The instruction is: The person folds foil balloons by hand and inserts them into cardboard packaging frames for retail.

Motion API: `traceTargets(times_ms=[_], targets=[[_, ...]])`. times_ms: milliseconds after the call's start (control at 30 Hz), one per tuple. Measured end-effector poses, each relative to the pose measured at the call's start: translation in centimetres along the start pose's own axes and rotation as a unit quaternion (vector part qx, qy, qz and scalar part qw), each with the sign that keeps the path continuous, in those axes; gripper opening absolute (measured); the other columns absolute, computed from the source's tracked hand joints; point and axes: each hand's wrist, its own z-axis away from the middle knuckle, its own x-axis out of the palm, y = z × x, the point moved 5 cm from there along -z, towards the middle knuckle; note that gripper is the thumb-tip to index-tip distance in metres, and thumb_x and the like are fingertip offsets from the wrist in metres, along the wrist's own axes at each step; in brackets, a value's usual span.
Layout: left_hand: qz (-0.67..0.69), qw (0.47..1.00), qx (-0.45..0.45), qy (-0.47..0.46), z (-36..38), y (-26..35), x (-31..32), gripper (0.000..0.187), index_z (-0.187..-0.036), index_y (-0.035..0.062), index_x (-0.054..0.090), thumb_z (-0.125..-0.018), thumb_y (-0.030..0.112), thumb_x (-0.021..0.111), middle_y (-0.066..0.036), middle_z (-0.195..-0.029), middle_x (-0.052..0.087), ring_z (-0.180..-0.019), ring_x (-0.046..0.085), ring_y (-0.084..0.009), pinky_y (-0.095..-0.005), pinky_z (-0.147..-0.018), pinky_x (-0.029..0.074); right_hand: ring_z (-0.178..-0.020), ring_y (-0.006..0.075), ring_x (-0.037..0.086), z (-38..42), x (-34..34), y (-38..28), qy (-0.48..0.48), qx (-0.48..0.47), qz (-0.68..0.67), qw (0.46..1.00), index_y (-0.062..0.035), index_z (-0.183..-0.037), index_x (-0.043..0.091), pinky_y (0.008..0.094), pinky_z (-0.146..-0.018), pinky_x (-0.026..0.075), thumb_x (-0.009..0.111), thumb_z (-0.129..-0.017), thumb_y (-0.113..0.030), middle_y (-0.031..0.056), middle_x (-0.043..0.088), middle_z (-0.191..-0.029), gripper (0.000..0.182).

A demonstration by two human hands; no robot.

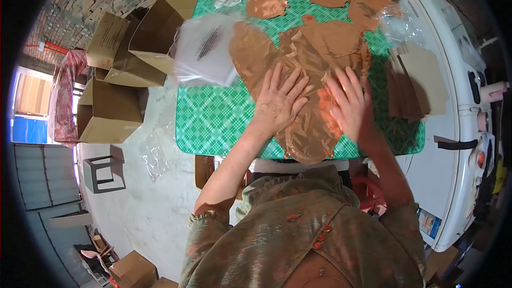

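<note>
A flat, shiny brown sheet shaped like a deflated foil balloon (306,137) lies wrinkled on the green checked tabletop (213,120), its rounded lower end near the table's front edge. My left hand (278,100) rests on its middle, palm down with the fingers spread. On the right part of the same balloon lies my right hand (349,104), fingers stretched and slightly apart. Bright orange light reflects from the film beside the right fingers. Neither hand grips anything. What is under my palms is hidden.
More brown foil pieces (266,3) lie along the far edge. Clear plastic bags (205,48) sit at left, crumpled clear film (401,26) and brown cardboard sheets (421,80) at right. Open cartons (114,109) stand left on the floor; a white appliance (440,37) borders the right.
</note>
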Motion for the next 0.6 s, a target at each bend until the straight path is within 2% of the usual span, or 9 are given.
traceTargets(times_ms=[33, 133, 233, 333, 433, 533, 600], targets=[[0.002, 1.000, -0.002, -0.003, -0.1, 0.0, -0.1, 0.057, -0.157, 0.0199, 0.048, -0.106, 0.046, 0.051, -0.005, -0.166, 0.039, -0.154, 0.026, -0.0438, -0.0567, -0.127, 0.019, -0.148, 0.0358, 0.037, -1.3, 0.8, 1.3, 0.025, 0.001, 0.010, 1.000, -0.0077, -0.148, 0.051, 0.0591, -0.116, 0.030, 0.069, -0.091, -0.034, 0.0154, 0.044, -0.157, 0.065], [0.006, 1.000, -0.001, -0.006, -0.2, 0.2, -0.4, 0.056, -0.156, 0.0198, 0.049, -0.106, 0.045, 0.051, -0.006, -0.166, 0.039, -0.154, 0.026, -0.0442, -0.0565, -0.127, 0.020, -0.149, 0.0344, 0.037, -5.5, 5.0, 6.2, 0.018, 0.028, -0.015, 0.999, -0.0099, -0.151, 0.049, 0.0556, -0.116, 0.033, 0.062, -0.099, -0.037, 0.0122, 0.044, -0.158, 0.060], [0.004, 1.000, 0.002, -0.004, -0.1, 0.1, -0.3, 0.056, -0.156, 0.0196, 0.050, -0.106, 0.045, 0.051, -0.006, -0.166, 0.039, -0.155, 0.026, -0.0442, -0.0563, -0.127, 0.020, -0.150, 0.0334, 0.036, -10.5, 6.8, 8.6, -0.013, 0.029, 0.080, 0.996, -0.0123, -0.154, 0.047, 0.0557, -0.115, 0.034, 0.055, -0.105, -0.040, 0.0102, 0.043, -0.160, 0.057], [0.005, 1.000, 0.001, -0.004, -0.2, 0.1, -0.3, 0.055, -0.155, 0.0195, 0.050, -0.106, 0.045, 0.051, -0.006, -0.166, 0.040, -0.155, 0.025, -0.0443, -0.0562, -0.128, 0.019, -0.150, 0.0318, 0.036, -13.0, 9.1, 10.4, 0.000, -0.017, 0.103, 0.995, -0.0135, -0.154, 0.047, 0.0565, -0.114, 0.037, 0.052, -0.106, -0.041, 0.0082, 0.045, -0.159, 0.056], [0.009, 1.000, -0.003, -0.003, -0.1, 0.1, -0.4, 0.055, -0.155, 0.0197, 0.051, -0.106, 0.045, 0.051, -0.006, -0.165, 0.041, -0.155, 0.025, -0.0444, -0.0564, -0.128, 0.020, -0.153, 0.0280, 0.032, -12.8, 9.4, 11.3, -0.104, 0.026, 0.112, 0.988, -0.0161, -0.159, 0.041, 0.0523, -0.118, 0.033, 0.044, -0.109, -0.044, 0.0071, 0.039, -0.164, 0.057], [0.013, 1.000, -0.002, 0.006, 0.0, 0.1, -0.6, 0.054, -0.154, 0.0196, 0.051, -0.106, 0.044, 0.052, -0.007, -0.164, 0.042, -0.154, 0.026, -0.0444, -0.0568, -0.127, 0.020, -0.145, 0.0310, 0.043, -12.4, 9.4, 11.6, -0.022, -0.030, 0.132, 0.991, -0.0159, -0.154, 0.047, 0.0566, -0.110, 0.040, 0.050, -0.107, -0.041, 0.0080, 0.047, -0.157, 0.054], [0.016, 1.000, 0.001, 0.013, -0.1, 0.1, -0.7, 0.054, -0.154, 0.0194, 0.052, -0.106, 0.044, 0.053, -0.007, -0.164, 0.043, -0.154, 0.027, -0.0444, -0.0572, -0.127, 0.021, -0.144, 0.0317, 0.045, -12.4, 9.6, 12.0, -0.025, -0.022, 0.120, 0.992, -0.0162, -0.154, 0.048, 0.0561, -0.109, 0.041, 0.051, -0.107, -0.042, 0.0082, 0.047, -0.157, 0.054]])
